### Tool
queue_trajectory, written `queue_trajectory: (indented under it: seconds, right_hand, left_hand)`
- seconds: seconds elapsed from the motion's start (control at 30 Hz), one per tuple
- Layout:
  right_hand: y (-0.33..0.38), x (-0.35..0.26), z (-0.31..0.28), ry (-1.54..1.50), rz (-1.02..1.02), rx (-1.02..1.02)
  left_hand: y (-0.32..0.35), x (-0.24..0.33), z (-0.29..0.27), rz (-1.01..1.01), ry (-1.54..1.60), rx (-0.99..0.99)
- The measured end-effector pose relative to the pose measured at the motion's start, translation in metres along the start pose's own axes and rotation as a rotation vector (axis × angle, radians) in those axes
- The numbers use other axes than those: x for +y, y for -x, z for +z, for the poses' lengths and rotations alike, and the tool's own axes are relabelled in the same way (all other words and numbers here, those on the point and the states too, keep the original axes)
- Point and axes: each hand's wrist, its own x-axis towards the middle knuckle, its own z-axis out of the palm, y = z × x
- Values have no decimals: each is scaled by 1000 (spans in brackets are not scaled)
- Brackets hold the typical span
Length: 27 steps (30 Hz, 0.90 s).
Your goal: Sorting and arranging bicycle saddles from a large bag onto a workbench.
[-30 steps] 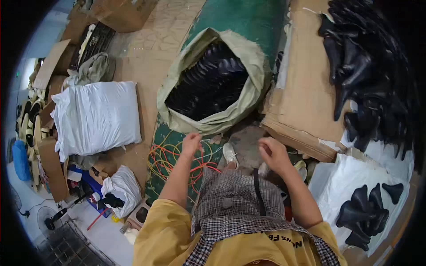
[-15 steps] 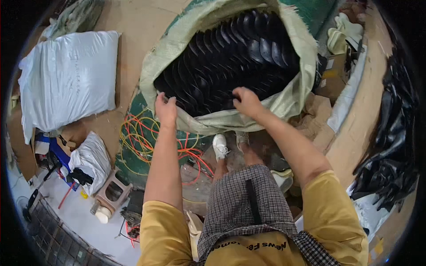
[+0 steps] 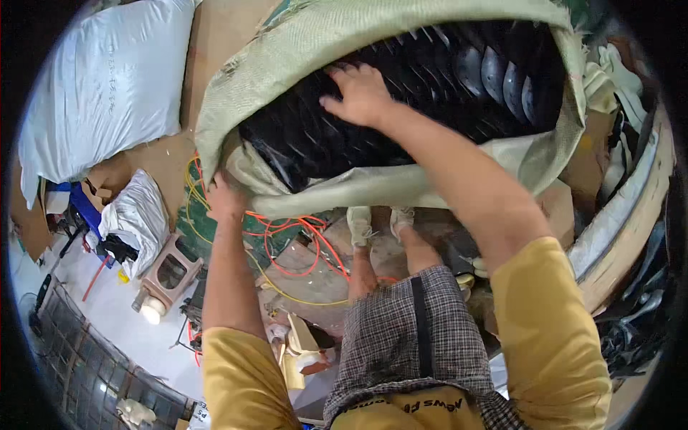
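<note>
Sack point(image 3: 287, 64) of pale green woven plastic gapes wide at the top of the view, its mouth rolled back into a thick, crumpled rim. It is packed nearly to that rim with black moulded pieces point(image 3: 444, 79), glossy and curved, nested in overlapping rows like scales; what exactly they are I cannot tell. The right hand point(image 3: 362, 93) lies inside the sack's mouth with fingers spread flat on the black pieces, pressing or feeling rather than clamped on any single one. The left hand point(image 3: 226, 197) is closed on the sack's near-left rim, pinching the woven cloth. The hands are well apart, one at the rim and one in the middle of the load. Judging by how full the sack looks, little or nothing has been taken out, and no piece is lifted clear yet. Below the sack a tangle of thin orange and yellow cords point(image 3: 294, 244) lies on the floor by the person's pale shoes point(image 3: 360, 226). Left of the sack rests a plump white woven bag point(image 3: 100, 86), smooth and taut, and below that a smaller crinkled silvery bag point(image 3: 136, 215)
</note>
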Motion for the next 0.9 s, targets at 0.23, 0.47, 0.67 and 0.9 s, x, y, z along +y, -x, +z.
queue_trajectory:
  seconds: [0.23,0.47,0.67,0.9]
  right_hand:
    - [-24,27,-1,-26,75,46]
    - [-81,60,12,225,202,-103]
    - [-94,81,11,272,308,-265]
    - [-92,59,-17,412,242,-537]
  left_hand:
    - [10,35,-54,230,913,174]
    - [10,120,-62,144,1326,-14]
    - [-2,117,-70,-38,1560,-430]
    - [-15,88,-54,38,1604,-513]
